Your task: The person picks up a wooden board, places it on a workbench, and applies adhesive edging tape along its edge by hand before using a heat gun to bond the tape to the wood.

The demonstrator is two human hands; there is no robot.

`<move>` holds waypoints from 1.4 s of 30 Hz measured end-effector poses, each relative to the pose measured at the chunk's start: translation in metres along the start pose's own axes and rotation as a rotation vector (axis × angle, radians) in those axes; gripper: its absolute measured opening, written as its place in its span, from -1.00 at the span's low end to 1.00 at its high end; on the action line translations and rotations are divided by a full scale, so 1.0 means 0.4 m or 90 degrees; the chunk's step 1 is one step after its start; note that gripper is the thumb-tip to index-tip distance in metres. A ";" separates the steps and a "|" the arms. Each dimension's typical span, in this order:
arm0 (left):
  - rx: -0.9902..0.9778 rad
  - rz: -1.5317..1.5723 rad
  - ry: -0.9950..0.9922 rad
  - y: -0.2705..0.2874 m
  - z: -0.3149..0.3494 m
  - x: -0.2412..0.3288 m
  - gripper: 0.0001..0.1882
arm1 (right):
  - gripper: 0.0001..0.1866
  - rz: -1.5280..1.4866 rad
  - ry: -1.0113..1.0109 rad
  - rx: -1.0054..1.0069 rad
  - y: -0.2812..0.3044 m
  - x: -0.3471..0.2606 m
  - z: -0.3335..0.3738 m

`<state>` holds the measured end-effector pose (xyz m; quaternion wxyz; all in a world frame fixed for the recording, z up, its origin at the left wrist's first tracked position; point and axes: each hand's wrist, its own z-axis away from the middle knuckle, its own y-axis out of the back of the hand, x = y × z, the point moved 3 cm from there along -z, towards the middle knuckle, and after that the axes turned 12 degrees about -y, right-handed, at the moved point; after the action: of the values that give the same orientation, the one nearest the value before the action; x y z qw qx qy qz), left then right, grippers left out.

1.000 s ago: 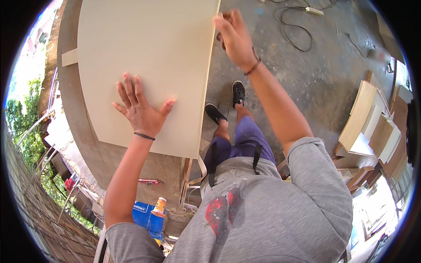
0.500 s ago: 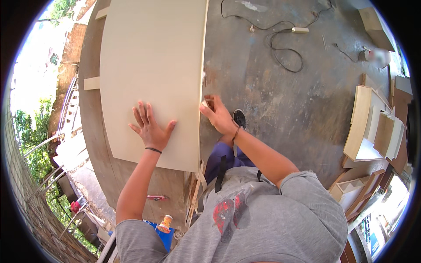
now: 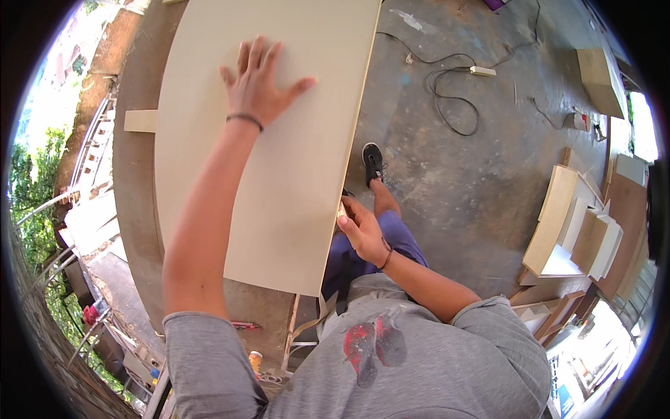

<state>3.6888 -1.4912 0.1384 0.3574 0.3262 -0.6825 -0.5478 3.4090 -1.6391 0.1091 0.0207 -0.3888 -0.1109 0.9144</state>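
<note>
A large off-white panel [image 3: 279, 202] lies flat on a wooden work table [image 3: 136, 181]. My left hand [image 3: 259, 87] is spread open on the panel's face, its fingers pointing away from me. At the panel's right edge, my right hand [image 3: 361, 227] is closed on a small pale block [image 3: 342, 213], held against that edge. The fingers cover most of the block, so its exact kind is unclear.
A black cable with a white power strip [image 3: 483, 71] lies on the grey floor to the right. Wooden box-like pieces [image 3: 558, 223] stand at the far right. A red tool [image 3: 246, 325] and an orange-and-white cup [image 3: 255, 362] are near the table's front. A wooden strip [image 3: 142, 121] projects from under the panel.
My left hand has slid farther away across the panel, still spread. My right hand has come nearer to my body along the edge with the block. One foot has stepped forward.
</note>
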 end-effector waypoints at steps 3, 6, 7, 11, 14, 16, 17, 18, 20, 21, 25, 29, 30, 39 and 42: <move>-0.025 -0.062 0.044 -0.012 -0.055 0.029 0.02 | -0.38 -0.012 0.055 0.019 0.006 -0.037 -0.018; -0.053 -0.063 0.067 -0.012 -0.059 0.035 0.05 | -0.34 0.011 0.071 0.038 0.036 -0.095 -0.058; -0.055 -0.062 0.074 -0.011 -0.060 0.040 0.05 | -0.33 0.024 0.079 0.047 0.051 -0.116 -0.074; -0.080 -0.059 0.095 0.002 -0.065 0.040 0.03 | -0.32 0.109 0.074 0.070 0.097 -0.246 -0.128; -0.093 -0.054 0.094 -0.001 -0.068 0.040 0.03 | -0.32 0.041 0.037 0.062 0.130 -0.256 -0.180; -0.101 -0.052 0.088 0.003 -0.073 0.041 0.03 | -0.34 0.047 0.050 0.069 0.153 -0.288 -0.212; -0.108 -0.050 0.085 0.005 -0.075 0.043 0.03 | -0.35 0.062 0.072 0.078 0.166 -0.302 -0.226; -0.113 -0.046 0.082 0.005 -0.078 0.044 0.03 | -0.35 0.066 0.077 0.080 0.175 -0.314 -0.240; -0.119 -0.040 0.075 0.005 -0.075 0.039 0.04 | -0.37 0.084 0.074 0.089 0.192 -0.342 -0.264; -0.118 -0.036 0.073 0.004 -0.075 0.036 0.05 | -0.37 0.084 0.061 0.093 0.202 -0.356 -0.277; -0.128 -0.017 0.059 0.001 -0.076 0.034 0.07 | -0.40 0.079 0.052 0.114 0.240 -0.402 -0.331; -0.128 -0.009 0.042 0.008 -0.073 0.039 0.09 | -0.47 0.071 0.014 0.114 0.294 -0.510 -0.411; -0.119 -0.010 0.035 0.007 -0.077 0.035 0.09 | -0.49 0.062 0.014 0.121 0.303 -0.525 -0.423; -0.144 -0.014 0.036 0.011 -0.074 0.043 0.11 | -0.41 0.088 0.095 0.155 0.317 -0.511 -0.463; -0.140 -0.025 0.024 0.007 -0.076 0.043 0.12 | -0.37 0.119 0.077 0.155 0.362 -0.585 -0.505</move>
<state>3.7054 -1.5206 0.1479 0.3932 0.3087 -0.6051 -0.6196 3.7236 -1.7717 0.1069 -0.0110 -0.4464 0.0386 0.8939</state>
